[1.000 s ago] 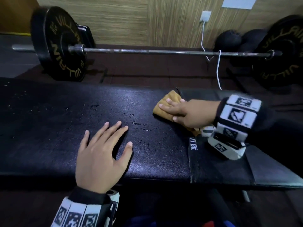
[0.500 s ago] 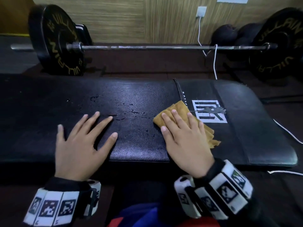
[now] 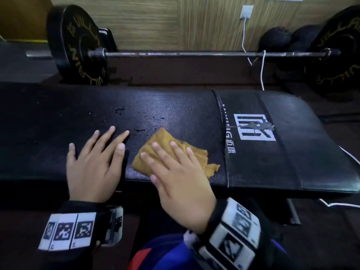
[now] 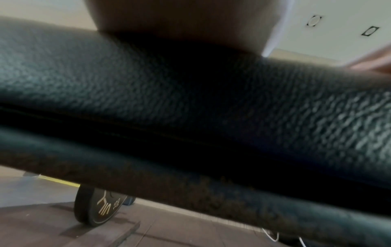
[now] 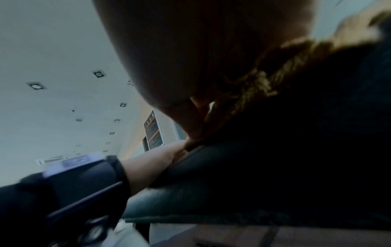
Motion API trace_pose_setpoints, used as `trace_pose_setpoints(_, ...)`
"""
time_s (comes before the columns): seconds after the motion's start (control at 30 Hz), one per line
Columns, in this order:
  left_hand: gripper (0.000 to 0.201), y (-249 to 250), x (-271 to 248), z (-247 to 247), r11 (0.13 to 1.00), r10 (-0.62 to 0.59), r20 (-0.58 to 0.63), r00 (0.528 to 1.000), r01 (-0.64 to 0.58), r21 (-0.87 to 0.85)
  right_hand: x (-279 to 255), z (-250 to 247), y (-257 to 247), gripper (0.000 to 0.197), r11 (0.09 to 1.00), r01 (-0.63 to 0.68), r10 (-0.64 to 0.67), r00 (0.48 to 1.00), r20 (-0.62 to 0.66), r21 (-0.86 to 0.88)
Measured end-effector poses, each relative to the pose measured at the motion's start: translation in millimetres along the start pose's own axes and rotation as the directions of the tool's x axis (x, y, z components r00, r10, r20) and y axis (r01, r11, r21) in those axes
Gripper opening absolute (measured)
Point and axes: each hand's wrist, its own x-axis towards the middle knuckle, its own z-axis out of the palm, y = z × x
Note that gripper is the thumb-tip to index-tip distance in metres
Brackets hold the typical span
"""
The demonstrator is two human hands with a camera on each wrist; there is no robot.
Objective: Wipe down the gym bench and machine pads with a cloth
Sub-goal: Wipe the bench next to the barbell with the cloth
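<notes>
Pressing flat-fingered, both hands (image 3: 91, 164) (image 3: 181, 178) hug the bench (image 3: 175, 106) near edge, right atop cloth (image 3: 155, 145).

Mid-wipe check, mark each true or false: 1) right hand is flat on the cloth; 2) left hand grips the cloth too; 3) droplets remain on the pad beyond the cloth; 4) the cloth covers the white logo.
1) True: the right hand presses the cloth with straight fingers.
2) False: the left hand lies flat on the bare bench pad, beside the cloth.
3) True: wet droplets show beyond the cloth.
4) False: the white logo lies uncovered, to the cloth's right.
</notes>
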Motion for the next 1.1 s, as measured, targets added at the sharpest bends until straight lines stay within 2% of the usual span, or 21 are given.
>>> trace_pose_setpoints(0.07,0.048,-1,0,1,1.0,0.004,-0.008,1.0,-0.004,-0.003,-23,-2,9,0.052,0.999,0.036,-0.035,0.999,0.025,-0.031)
trace_pose_setpoints(0.2,0.046,-3,1,4,1.0,-0.001,-0.015,1.0,0.001,-0.004,-45,-14,41,0.051,0.993,-0.119,0.119,0.993,0.007,-0.027)
trace_pose_setpoints(0.33,0.044,-5,2,7,1.0,0.008,-0.029,1.0,-0.008,0.01,-20,-16,66,0.05,0.952,-0.287,0.276,0.956,-0.1,-0.111)
trace_pose_setpoints(0.43,0.044,-4,2,7,1.0,0.01,-0.039,0.999,-0.009,0.014,12,-15,62,0.051,0.938,-0.326,0.313,0.942,-0.119,-0.121)
trace_pose_setpoints(0.5,0.044,-4,1,8,1.0,0.007,-0.042,0.999,-0.007,0.015,28,-11,50,0.051,0.943,-0.31,0.298,0.949,-0.106,-0.122)
trace_pose_setpoints(0.6,0.045,-3,1,7,1.0,0.01,-0.049,0.999,-0.009,0.019,31,-3,23,0.052,0.98,-0.165,0.158,0.985,-0.068,-0.115)
trace_pose_setpoints(0.7,0.045,-3,1,6,1.0,0.012,-0.05,0.999,-0.01,0.026,8,2,9,0.052,0.998,0.022,-0.023,0.999,-0.023,-0.058)
trace_pose_setpoints(0.8,0.045,-3,1,5,0.999,0.018,-0.044,0.999,-0.017,0.036,-18,-2,26,0.052,0.99,0.14,-0.139,0.989,0.052,-0.01)
trace_pose_setpoints(0.87,0.045,-2,1,5,0.999,0.013,-0.038,0.999,-0.012,0.036,-29,-9,44,0.052,0.99,0.138,-0.137,0.988,0.068,-0.011)
trace_pose_setpoints(0.97,0.046,-2,1,6,0.999,0.01,-0.039,0.999,-0.009,0.036,-31,-19,65,0.05,0.999,0.024,-0.024,1.0,0.011,-0.022)
trace_pose_setpoints(1.1,0.047,-1,0,7,0.999,0.011,-0.057,0.998,-0.009,0.031,-6,-21,70,0.048,0.994,-0.096,0.092,0.993,-0.068,-0.051)
